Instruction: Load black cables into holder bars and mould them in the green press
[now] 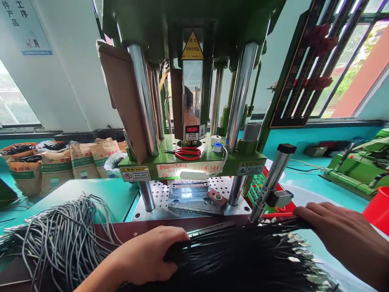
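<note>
A thick bundle of black cables (231, 255) spreads across the front of the press, with shiny connector ends at its right side. My left hand (148, 255) curls around the bundle's left end, thumb below and fingers over the top; the fingertips are partly hidden. At the far right end, my right hand (337, 223) is closed on a few cables near the upper edge of the bundle. Just behind the cables lies a narrow toothed metal strip (212, 229). In the press, a clear mould block (190, 194) sits on the perforated metal plate (159, 194).
Red-handled pliers (187, 153) and a blue-and-white spool (217, 147) rest on the green press platform (170, 142). A metal post (273, 178) rises near my right hand. Looped grey cables (67, 235) pile up at left. Paper sacks (57, 166) stand behind; a red bucket (378, 211) is at right.
</note>
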The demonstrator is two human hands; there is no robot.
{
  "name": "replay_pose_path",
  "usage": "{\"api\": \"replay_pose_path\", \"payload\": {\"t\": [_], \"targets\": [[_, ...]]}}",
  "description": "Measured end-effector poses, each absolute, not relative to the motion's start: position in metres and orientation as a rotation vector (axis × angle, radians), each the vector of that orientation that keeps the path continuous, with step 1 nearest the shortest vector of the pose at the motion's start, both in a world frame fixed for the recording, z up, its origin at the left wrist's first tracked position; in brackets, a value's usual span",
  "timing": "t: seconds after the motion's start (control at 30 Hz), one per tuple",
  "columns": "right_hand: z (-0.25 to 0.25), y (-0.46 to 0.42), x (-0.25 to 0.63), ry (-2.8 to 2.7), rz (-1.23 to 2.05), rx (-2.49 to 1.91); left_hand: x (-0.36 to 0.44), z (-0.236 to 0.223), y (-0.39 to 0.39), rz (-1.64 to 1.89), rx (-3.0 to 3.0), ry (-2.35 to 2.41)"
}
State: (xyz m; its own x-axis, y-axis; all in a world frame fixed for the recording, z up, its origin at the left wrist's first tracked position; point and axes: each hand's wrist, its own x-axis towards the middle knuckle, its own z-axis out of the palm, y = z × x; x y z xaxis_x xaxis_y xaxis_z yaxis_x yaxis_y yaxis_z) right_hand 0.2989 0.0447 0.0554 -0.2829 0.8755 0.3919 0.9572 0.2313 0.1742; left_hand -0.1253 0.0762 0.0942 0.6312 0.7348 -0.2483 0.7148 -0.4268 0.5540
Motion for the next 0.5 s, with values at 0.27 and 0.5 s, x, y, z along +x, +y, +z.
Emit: {"api": "replay_pose_path", "payload": {"t": [0.27, 0.5], "targets": [[0.057, 0.047, 0.290, -2.273, -0.558, -1.800, -0.136, 0.083, 0.078, 0.172, 2.278, 1.126], [0.041, 0.047, 0.297, -2.294, -0.324, -1.902, -0.132, 0.094, 0.080, 0.203, 2.202, 1.071]]}}
